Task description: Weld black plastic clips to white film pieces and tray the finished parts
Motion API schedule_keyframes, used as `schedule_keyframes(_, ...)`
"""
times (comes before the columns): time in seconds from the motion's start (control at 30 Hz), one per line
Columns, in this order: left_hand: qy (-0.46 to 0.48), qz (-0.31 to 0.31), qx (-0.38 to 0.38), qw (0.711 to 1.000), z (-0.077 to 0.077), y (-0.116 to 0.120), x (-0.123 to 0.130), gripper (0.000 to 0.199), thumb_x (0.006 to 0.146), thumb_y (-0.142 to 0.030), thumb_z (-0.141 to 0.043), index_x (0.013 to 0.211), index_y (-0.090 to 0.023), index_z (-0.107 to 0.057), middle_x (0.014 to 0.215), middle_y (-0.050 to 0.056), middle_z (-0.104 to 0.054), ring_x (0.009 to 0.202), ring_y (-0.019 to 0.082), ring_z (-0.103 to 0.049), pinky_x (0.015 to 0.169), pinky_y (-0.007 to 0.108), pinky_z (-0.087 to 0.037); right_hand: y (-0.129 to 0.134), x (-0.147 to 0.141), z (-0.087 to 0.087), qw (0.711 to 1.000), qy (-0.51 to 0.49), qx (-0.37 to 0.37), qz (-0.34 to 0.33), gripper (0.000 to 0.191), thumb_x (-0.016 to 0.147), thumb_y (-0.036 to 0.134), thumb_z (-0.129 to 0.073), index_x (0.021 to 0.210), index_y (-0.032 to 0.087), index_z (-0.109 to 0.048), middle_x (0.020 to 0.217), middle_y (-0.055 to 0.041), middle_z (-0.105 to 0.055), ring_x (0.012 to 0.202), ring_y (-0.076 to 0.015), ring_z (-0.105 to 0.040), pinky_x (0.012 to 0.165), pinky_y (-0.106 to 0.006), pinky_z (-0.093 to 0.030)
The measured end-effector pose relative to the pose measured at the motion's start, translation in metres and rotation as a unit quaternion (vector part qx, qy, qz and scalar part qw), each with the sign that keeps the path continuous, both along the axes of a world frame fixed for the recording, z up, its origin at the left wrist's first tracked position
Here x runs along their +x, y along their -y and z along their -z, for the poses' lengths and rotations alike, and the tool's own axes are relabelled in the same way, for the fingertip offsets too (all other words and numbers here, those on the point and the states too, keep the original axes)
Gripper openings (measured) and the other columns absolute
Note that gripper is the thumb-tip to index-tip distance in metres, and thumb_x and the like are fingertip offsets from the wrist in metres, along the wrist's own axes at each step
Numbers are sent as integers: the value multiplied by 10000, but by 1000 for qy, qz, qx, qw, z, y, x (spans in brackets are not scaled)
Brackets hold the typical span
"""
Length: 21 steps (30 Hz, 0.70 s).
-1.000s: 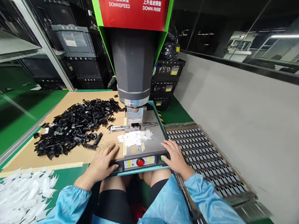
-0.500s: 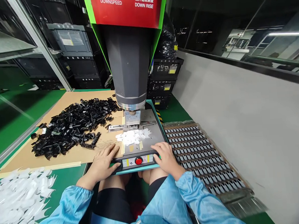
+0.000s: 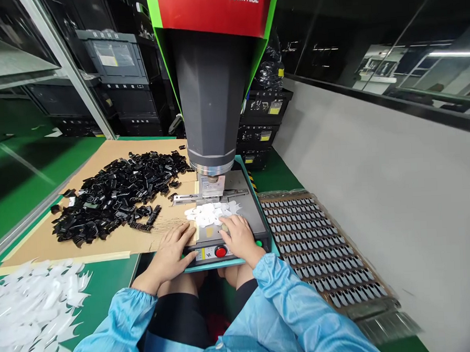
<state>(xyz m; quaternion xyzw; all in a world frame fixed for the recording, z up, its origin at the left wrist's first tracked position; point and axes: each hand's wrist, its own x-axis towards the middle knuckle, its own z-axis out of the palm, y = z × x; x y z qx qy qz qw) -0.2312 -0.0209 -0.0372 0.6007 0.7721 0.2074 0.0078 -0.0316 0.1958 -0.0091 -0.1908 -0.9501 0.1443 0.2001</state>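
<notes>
My left hand (image 3: pixel 169 257) rests at the front left corner of the press (image 3: pixel 211 109), fingers spread and thumb over the front panel; it holds nothing. My right hand (image 3: pixel 239 239) is above the press base, its fingers stretched out at the near edge of a small heap of white plastic pieces (image 3: pixel 209 214). I see nothing in its fingers. Behind the heap, the press head stands over a metal fixture (image 3: pixel 213 187). On the front panel a red button (image 3: pixel 220 251) shows between my hands, and a green button (image 3: pixel 258 243) lies right of my right wrist.
A large pile of small black plastic parts (image 3: pixel 118 195) covers much of the cardboard (image 3: pixel 105 247) on the left. More white pieces (image 3: pixel 37 312) lie at the near left. On the right is a tray (image 3: pixel 321 245) with rows of parts. Black crates (image 3: pixel 132 102) stand behind.
My right hand has moved left from the green button on the right to the heap of white pieces. My left hand stays at the left corner. The view has shifted slightly.
</notes>
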Motion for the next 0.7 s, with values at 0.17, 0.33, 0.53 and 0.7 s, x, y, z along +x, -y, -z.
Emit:
schedule_keyframes(0.17,1,4,-1,1000,1,0,-1,697,999,-480,-633,1638,-283,-435,1683,125,-428,1549,369,-393,1277,583,-342,-3,1,9,1000,3,10,4,254,1028,254,-607,1255,250,-719,1180,-88,-654,1141,-272,-547,1024,-414,-411)
schedule_keyframes(0.33,-1,2,-6,1000,3,0,0,694,1007,-472,-624,1643,-279,-424,1696,125,-410,1570,368,-363,1295,599,-303,-1,-1,7,999,-13,19,25,276,1034,262,-592,1284,239,-708,1181,-99,-639,1130,-276,-543,1016,-410,-416)
schedule_keyframes(0.53,-1,7,5,1000,3,1,0,703,997,-457,-639,1644,-279,-426,1694,123,-416,1567,373,-372,1293,600,-313,-3,-8,10,999,-20,36,3,270,1045,245,-595,1277,275,-730,1151,-84,-643,1080,-267,-544,977,-403,-417)
schedule_keyframes(0.7,7,6,15,1000,4,1,0,707,977,-444,-668,1630,-276,-456,1685,127,-432,1559,383,-387,1294,613,-313,-17,0,16,998,-41,42,36,196,1028,195,-600,1127,242,-763,1080,-89,-660,1035,-272,-550,921,-407,-414)
